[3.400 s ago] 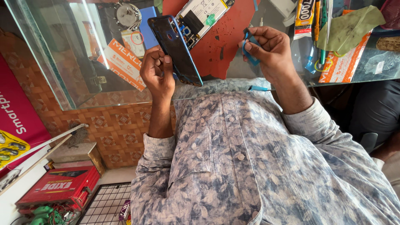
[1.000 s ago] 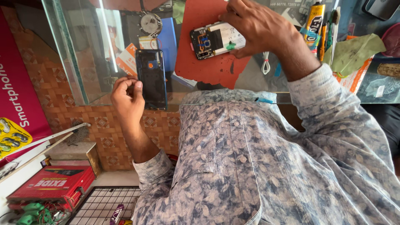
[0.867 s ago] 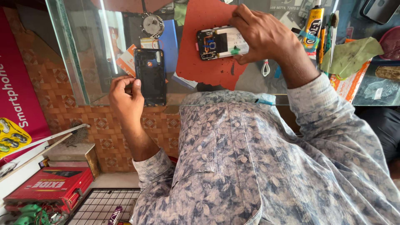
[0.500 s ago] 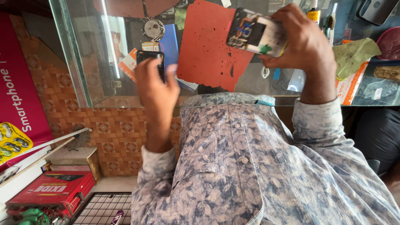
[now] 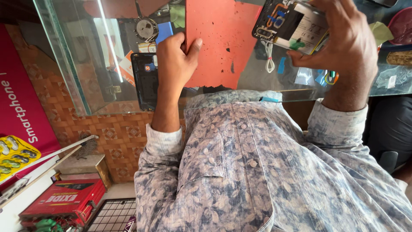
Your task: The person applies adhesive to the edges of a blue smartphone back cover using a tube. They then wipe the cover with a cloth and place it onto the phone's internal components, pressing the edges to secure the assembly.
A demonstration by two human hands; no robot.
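Head view: the left hand (image 5: 174, 64) sits at about ten o'clock from the picture's centre, its fingers curled tight around a black flat phone back cover (image 5: 145, 81), which stands upright against the palm and shows to the hand's nine o'clock side. The thumb tip touches the left edge of the red rectangular work mat (image 5: 223, 41) lying on the clear glass counter top (image 5: 77, 56).

At one to two o'clock, the right hand (image 5: 343, 47) is closed around an opened smartphone body with its circuit board, white battery and coloured flex cables exposed (image 5: 289, 25), held tilted above the counter, just beside the mat's right edge.

At seven o'clock, well apart from both hands, a red cardboard box (image 5: 64, 202) rests low beside a yellow blister card (image 5: 15, 154). The blue-and-beige patterned shirt (image 5: 257, 172) fills the lower middle.
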